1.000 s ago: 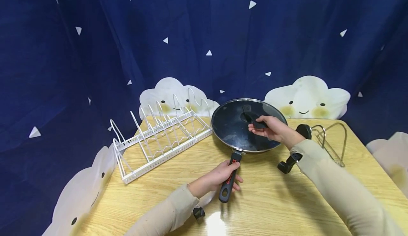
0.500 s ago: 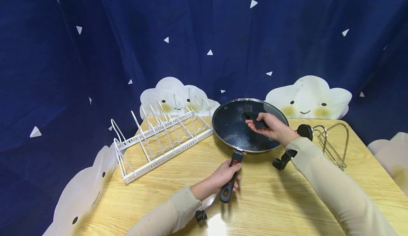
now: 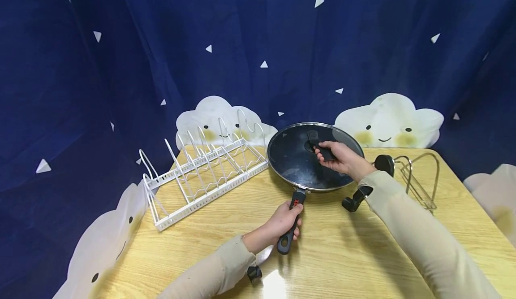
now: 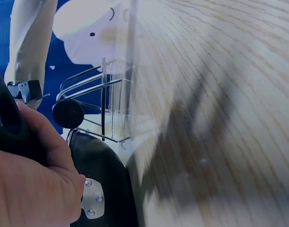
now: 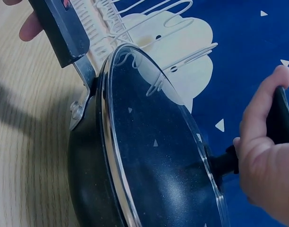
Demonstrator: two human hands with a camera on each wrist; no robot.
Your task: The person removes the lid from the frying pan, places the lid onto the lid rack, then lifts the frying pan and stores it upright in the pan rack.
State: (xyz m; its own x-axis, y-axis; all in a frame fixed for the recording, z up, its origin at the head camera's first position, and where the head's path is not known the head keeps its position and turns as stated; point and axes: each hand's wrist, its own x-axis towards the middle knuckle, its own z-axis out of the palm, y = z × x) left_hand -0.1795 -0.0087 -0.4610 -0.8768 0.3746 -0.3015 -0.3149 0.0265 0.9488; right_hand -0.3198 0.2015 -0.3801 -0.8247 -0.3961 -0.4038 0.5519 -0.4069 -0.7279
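Note:
A black frying pan (image 5: pixel 88 175) stands at the middle of the table, covered by a round glass lid (image 3: pixel 292 162) with a metal rim. My left hand (image 3: pixel 283 220) grips the pan's long black handle (image 3: pixel 284 241), thumb along its top and fingers wrapped underneath. On the lid, my right hand (image 3: pixel 342 159) holds the black lid handle (image 5: pixel 279 118), its fingers curled round it. The right wrist view shows the lid's rim lying along the pan's rim. The pan's inside looks dark through the glass.
A white wire dish rack (image 3: pixel 209 178) stands to the left, its near-right end close to the pan. Right of the pan is a smaller metal wire rack (image 3: pixel 419 180) beside a black round piece (image 3: pixel 384 164). A blue curtain (image 3: pixel 258 30) with white clouds hangs behind the wooden table (image 3: pixel 342 254).
My right hand's fingers have curled closer round the lid handle, and its wrist has moved slightly left. My left hand keeps its grip; pan and lid stay in place.

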